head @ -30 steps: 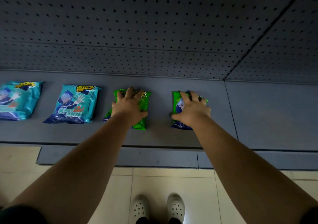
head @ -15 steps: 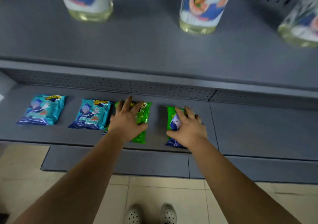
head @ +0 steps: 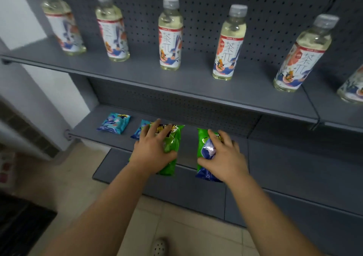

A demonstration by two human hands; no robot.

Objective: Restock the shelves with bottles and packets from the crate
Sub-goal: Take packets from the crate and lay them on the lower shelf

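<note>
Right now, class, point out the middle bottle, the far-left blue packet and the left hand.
middle bottle [head: 170, 47], head view, on its label.
far-left blue packet [head: 115, 123], head view, centre of its wrapper.
left hand [head: 152, 151], head view, back of the hand.

The upper shelf [head: 149, 78] carries 6 bottles [head: 170, 37], 1 cut off at the frame's right edge; the lower shelf [head: 275, 157] holds 2 teal packets [head: 115, 123] and 2 green packets [head: 172, 149].
</note>
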